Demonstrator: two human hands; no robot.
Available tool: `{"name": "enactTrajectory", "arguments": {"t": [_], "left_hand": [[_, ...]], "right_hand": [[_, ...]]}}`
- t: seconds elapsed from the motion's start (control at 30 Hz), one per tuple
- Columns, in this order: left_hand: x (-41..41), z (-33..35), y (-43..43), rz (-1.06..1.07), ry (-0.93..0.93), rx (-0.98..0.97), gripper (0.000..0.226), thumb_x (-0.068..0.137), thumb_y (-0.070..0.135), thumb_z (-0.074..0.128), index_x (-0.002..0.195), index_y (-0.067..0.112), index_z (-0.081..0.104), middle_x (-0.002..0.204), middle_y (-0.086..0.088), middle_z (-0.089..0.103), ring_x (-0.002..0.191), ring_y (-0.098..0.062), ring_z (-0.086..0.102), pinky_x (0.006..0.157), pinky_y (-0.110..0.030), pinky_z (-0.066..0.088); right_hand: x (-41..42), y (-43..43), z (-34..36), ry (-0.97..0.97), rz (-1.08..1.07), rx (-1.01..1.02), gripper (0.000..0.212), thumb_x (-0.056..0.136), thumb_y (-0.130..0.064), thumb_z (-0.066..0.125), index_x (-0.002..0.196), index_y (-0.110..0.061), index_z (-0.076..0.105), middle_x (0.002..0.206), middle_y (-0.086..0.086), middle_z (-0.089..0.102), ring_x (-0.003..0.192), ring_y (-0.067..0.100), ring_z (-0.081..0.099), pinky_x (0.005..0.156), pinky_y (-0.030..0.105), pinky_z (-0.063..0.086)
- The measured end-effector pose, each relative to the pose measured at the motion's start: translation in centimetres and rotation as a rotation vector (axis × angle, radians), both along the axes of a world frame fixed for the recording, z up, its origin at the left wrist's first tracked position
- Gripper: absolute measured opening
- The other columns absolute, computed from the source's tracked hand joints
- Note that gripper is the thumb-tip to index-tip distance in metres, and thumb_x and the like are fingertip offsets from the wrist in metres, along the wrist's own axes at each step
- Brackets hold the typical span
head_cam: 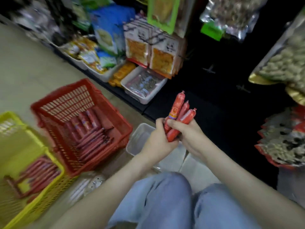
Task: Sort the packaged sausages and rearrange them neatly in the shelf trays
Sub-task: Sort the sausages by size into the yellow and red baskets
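A bunch of red packaged sausages [179, 111] stands upright between both hands, above a clear plastic tray [140, 138] on the floor. My left hand [158, 138] grips the lower ends of the bunch from the left. My right hand [186, 131] wraps round the same bunch from the right. A red basket [54, 103] to the left holds several more red sausages [89, 129]. A yellow basket [54, 184] at the far left holds another pile of sausages [38, 174]. The view is blurred.
White shelf trays [146, 98] with snack packets line the dark bottom shelf ahead. Bags of snacks hang above and at the right [283, 138]. My knees in blue jeans [165, 200] are at the bottom. Beige floor lies at the left.
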State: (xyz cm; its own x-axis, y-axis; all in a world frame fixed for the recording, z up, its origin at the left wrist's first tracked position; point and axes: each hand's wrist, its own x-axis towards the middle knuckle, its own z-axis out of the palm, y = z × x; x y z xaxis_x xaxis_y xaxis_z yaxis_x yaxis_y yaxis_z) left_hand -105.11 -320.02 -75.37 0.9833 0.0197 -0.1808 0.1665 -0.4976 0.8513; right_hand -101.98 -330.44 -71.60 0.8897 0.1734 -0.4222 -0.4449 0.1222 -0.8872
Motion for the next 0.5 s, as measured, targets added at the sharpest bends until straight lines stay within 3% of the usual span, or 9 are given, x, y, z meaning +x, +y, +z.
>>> {"name": "enactTrajectory", "arguments": {"t": [0.07, 0.13, 0.2, 0.23, 0.3, 0.37, 0.43, 0.5], "left_hand": [[-1.7, 0.8, 4.8, 0.023, 0.005, 0.205, 0.038, 0.081, 0.025, 0.064, 0.109, 0.016, 0.040, 0.097, -0.008, 0.065, 0.094, -0.034, 0.062, 0.062, -0.031, 0.034], [-4.0, 0.5, 10.2, 0.007, 0.004, 0.410, 0.039, 0.081, 0.028, 0.064, 0.109, 0.014, 0.042, 0.105, -0.012, 0.065, 0.097, -0.037, 0.061, 0.065, -0.033, 0.034], [-6.7, -0.5, 15.6, -0.012, 0.054, 0.586, 0.042, 0.082, 0.029, 0.062, 0.114, 0.013, 0.041, 0.112, -0.011, 0.062, 0.101, -0.036, 0.060, 0.069, -0.035, 0.039], [-8.3, -1.2, 18.2, -0.015, 0.096, 0.658, 0.043, 0.082, 0.029, 0.062, 0.116, 0.012, 0.041, 0.116, -0.010, 0.061, 0.104, -0.035, 0.060, 0.073, -0.037, 0.042], [-11.6, -3.1, 23.1, 0.011, 0.190, 0.721, 0.046, 0.082, 0.028, 0.061, 0.120, 0.013, 0.040, 0.123, -0.007, 0.057, 0.109, -0.033, 0.058, 0.080, -0.039, 0.046], [-15.0, -5.2, 27.2, 0.081, 0.241, 0.748, 0.048, 0.082, 0.030, 0.061, 0.123, 0.015, 0.041, 0.124, -0.005, 0.057, 0.112, -0.029, 0.057, 0.081, -0.038, 0.047], [-18.1, -7.1, 30.9, 0.159, 0.226, 0.786, 0.050, 0.081, 0.026, 0.063, 0.126, 0.016, 0.044, 0.123, -0.003, 0.057, 0.115, -0.027, 0.055, 0.082, -0.038, 0.047], [-20.6, -8.0, 34.1, 0.218, 0.159, 0.820, 0.053, 0.071, 0.015, 0.072, 0.120, 0.012, 0.053, 0.111, -0.008, 0.062, 0.104, -0.030, 0.061, 0.074, -0.037, 0.053]], "right_hand": [[-0.7, 3.6, 0.1, -0.016, 0.114, -0.016, 0.045, 0.083, 0.001, 0.067, 0.122, -0.011, 0.047, 0.106, 0.010, 0.059, 0.102, 0.023, 0.059, 0.089, 0.031, 0.051], [-1.0, 7.3, -1.0, -0.160, 0.199, -0.261, 0.093, 0.074, -0.010, 0.080, 0.145, -0.022, 0.021, 0.136, 0.008, 0.041, 0.126, 0.021, 0.043, 0.109, 0.035, 0.036], [-1.2, 11.0, -2.5, -0.583, 0.358, -0.726, 0.126, 0.060, -0.032, 0.089, 0.152, -0.026, 0.002, 0.153, 0.008, 0.020, 0.142, 0.022, 0.016, 0.118, 0.041, 0.014], [-1.5, 13.2, -3.5, -0.903, 0.515, -0.935, 0.129, 0.055, -0.041, 0.089, 0.152, -0.027, 0.004, 0.156, 0.010, 0.019, 0.144, 0.023, 0.011, 0.118, 0.046, 0.009], [-2.5, 18.1, -5.7, -1.379, 0.948, -1.112, 0.114, 0.051, -0.049, 0.085, 0.147, -0.024, 0.031, 0.148, 0.013, 0.040, 0.141, 0.027, 0.028, 0.114, 0.054, 0.010], [-4.8, 23.7, -7.8, -1.469, 1.289, -1.082, 0.083, 0.059, -0.038, 0.082, 0.132, -0.013, 0.053, 0.125, 0.013, 0.060, 0.122, 0.029, 0.053, 0.112, 0.050, 0.023], [-7.7, 29.1, -9.8, -1.482, 1.364, -1.077, 0.055, 0.068, -0.022, 0.074, 0.119, -0.009, 0.057, 0.108, 0.010, 0.063, 0.103, 0.030, 0.060, 0.100, 0.042, 0.041], [-10.0, 33.6, -11.5, -1.566, 1.310, -1.061, 0.040, 0.059, -0.019, 0.077, 0.096, -0.013, 0.063, 0.085, 0.005, 0.063, 0.077, 0.025, 0.063, 0.067, 0.034, 0.049]]}}
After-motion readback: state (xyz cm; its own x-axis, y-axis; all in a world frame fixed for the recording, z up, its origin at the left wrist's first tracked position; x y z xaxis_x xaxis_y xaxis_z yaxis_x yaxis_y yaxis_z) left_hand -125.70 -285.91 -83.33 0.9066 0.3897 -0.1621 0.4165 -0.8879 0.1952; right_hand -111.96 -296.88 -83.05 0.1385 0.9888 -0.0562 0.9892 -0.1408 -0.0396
